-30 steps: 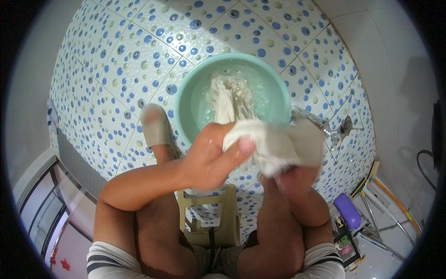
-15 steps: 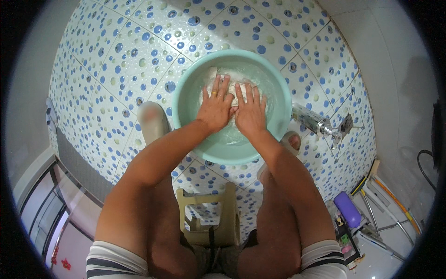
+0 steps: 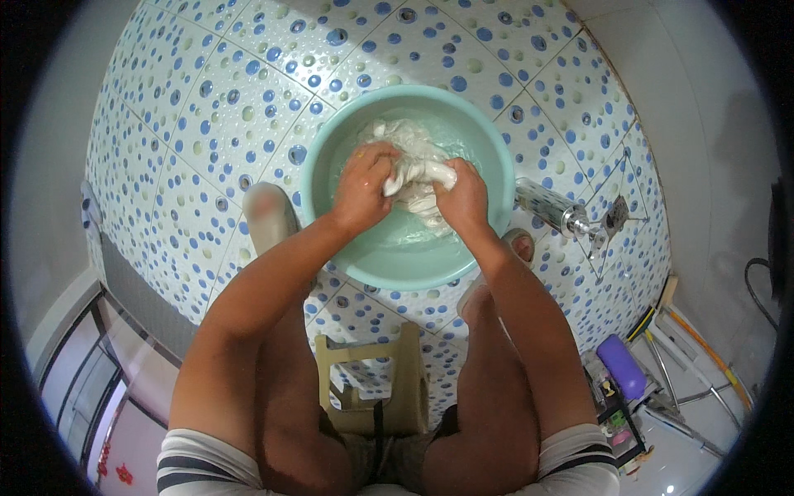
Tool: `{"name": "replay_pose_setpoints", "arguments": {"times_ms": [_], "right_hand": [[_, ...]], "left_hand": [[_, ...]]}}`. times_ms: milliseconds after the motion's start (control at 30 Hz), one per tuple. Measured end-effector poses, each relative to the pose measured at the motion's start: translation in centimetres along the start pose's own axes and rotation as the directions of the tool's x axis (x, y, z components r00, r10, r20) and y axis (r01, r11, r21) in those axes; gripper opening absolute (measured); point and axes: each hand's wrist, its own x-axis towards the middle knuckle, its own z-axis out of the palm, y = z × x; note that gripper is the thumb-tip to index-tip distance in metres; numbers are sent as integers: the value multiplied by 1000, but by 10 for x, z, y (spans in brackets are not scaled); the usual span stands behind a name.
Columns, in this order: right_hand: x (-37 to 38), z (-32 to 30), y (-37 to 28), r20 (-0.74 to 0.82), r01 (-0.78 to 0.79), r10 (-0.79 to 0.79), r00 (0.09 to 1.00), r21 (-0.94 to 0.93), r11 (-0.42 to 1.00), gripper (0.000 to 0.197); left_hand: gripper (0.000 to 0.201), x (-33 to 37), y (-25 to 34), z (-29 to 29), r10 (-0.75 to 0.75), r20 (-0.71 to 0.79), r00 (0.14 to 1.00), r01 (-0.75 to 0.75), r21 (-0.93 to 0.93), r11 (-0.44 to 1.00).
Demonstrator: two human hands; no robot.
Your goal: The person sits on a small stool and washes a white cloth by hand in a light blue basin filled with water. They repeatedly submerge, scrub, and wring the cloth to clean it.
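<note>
Viewed remotely through the head camera, I list the following, by descending size.

Floor [image 3: 248, 58]: pale tile, patterned with blue and greenish dots, wet in places.

Basin [image 3: 405, 282]: round, pale green, standing on the floor before the seated person; holds water [image 3: 409, 255], depth not readable from my view.

Stool [image 3: 408, 380]: yellowish-beige, between the person's legs, near side of the basin.

White cloth [image 3: 405, 132]: soaked, bunched; the bulk lies in the basin's water, while one thick roll is lifted between the hands.

Silvery cylinder [image 3: 547, 207]: lying on the floor just beside the basin, right side.

Slippers, two: the left one [image 3: 271, 231] beside the basin's left; the right one [image 3: 524, 258] close to the rim on the right, partly hidden by the leg.

Left hand [image 3: 365, 188]: fingers curled over the cloth at the roll's left end; fingertips lost to me in the folds.

Right hand [image 3: 463, 197]: closed around the roll's right end, thumb uppermost.

Step in hand, as I judge it: working the wet cloth two-handed, in the water. The next move, I judge, calls for a firm hold at both ends, as soaked fabric is heavy and slippery, with wrists clear of the rim.
</note>
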Motion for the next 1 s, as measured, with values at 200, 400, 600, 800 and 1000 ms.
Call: {"name": "replay_pose_setpoints", "arguments": {"times_ms": [200, 400, 600, 800, 1000], "right_hand": [[-38, -69, -67, -65, 156, -142, 988, 377, 913, 31], [-54, -153, -131, -185, 533, -509, 840, 453, 715, 48], [-58, -155, -131, -293, 481, -385, 875, 439, 759, 40], [-24, -61, -57, -101, 119, -94, 990, 277, 954, 65], [-21, 17, -27, 218, 282, -206, 954, -413, 866, 69]], "left_hand": [[24, 3, 67, -58, -310, -164, 937, 229, -385, 894], [26, 16, 139, -109, 64, -279, 958, -185, -434, 881], [28, 17, 151, -115, 191, -355, 915, -383, -616, 689], [25, 21, 63, -53, -6, -79, 997, -3, -113, 994], [47, 5, 11, 11, 44, 272, 961, -157, 409, 899]]}}
